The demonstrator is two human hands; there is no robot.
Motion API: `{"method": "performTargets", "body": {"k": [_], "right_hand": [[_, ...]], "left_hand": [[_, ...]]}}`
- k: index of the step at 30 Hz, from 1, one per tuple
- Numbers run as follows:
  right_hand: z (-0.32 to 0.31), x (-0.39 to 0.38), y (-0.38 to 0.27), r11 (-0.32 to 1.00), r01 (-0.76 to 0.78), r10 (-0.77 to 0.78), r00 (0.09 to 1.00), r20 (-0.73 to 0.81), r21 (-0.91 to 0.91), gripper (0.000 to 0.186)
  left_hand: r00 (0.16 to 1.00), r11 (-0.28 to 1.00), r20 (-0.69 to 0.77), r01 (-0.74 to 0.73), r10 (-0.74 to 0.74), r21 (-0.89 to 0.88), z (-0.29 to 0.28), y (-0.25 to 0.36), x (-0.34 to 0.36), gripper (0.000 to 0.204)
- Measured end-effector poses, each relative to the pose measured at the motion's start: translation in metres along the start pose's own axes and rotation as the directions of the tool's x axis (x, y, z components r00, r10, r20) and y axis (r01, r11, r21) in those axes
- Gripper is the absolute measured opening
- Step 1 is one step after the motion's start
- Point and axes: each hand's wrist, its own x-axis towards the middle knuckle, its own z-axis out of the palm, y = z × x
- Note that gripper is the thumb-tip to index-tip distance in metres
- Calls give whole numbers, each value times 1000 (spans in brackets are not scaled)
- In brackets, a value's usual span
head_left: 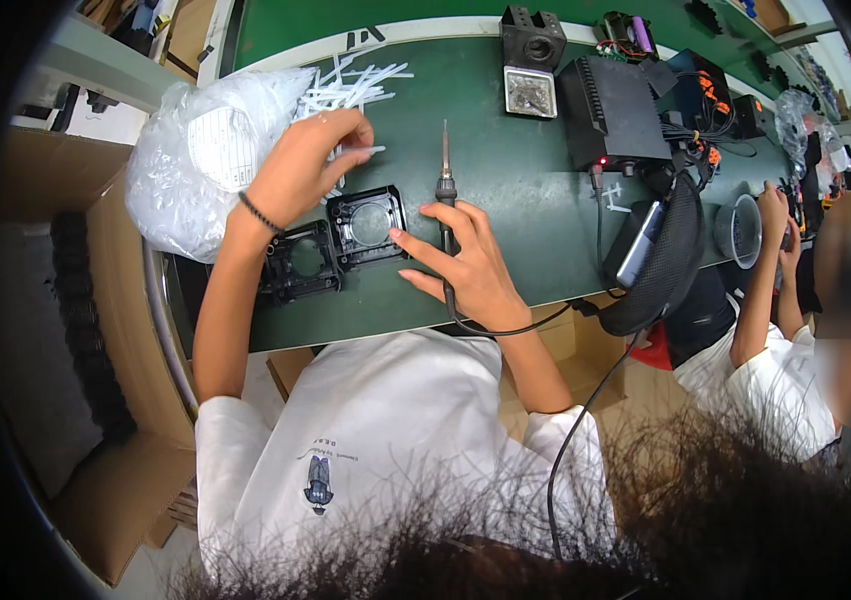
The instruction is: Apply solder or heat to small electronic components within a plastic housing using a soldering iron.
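Observation:
My left hand (300, 160) pinches a thin white strip (373, 150) beside a loose pile of several white strips (345, 85). My right hand (475, 270) has the soldering iron (446, 190) between its fingers, the metal tip pointing away from me. Its index finger reaches onto a black square housing (345, 228) with a round opening. A similar black housing (290, 285) lies to the left of that one, partly behind my left wrist. A large clear plastic bag (170, 185) with a white label sits left of the pile.
Black power unit (605, 110), metal block (530, 35), small tray (530, 106) stand at the back. Black mesh case (680, 250) and clear tub (740, 230) are rightward. A co-worker (780, 385) works at the right. An open cardboard box (120, 330) is at left; a cable trails below my right hand.

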Motion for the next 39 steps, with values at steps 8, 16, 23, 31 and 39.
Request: {"method": "performTargets", "body": {"k": [8,16,23,31,39], "right_hand": [[-15,-21,2,996,-29,25,998,-56,-81,53],[-40,-42,4,985,-96,81,991,-106,-144,47],[-45,-43,7,985,-71,57,994,-89,-159,48],[-39,-47,10,985,-95,77,989,-126,-144,51],[-40,-46,10,988,-89,72,989,-128,-128,52]], "left_hand": [[980,979,-160,84,-115,-186,13,-8,-13,29],[970,970,-175,131,-168,-203,45,25,-81,15],[1000,917,1,-27,29,397,47,33,-87,20],[998,993,63,21,-28,114,39,66,-93,38],[958,942,-41,-271,284,196,95,65,-89,32]]}}
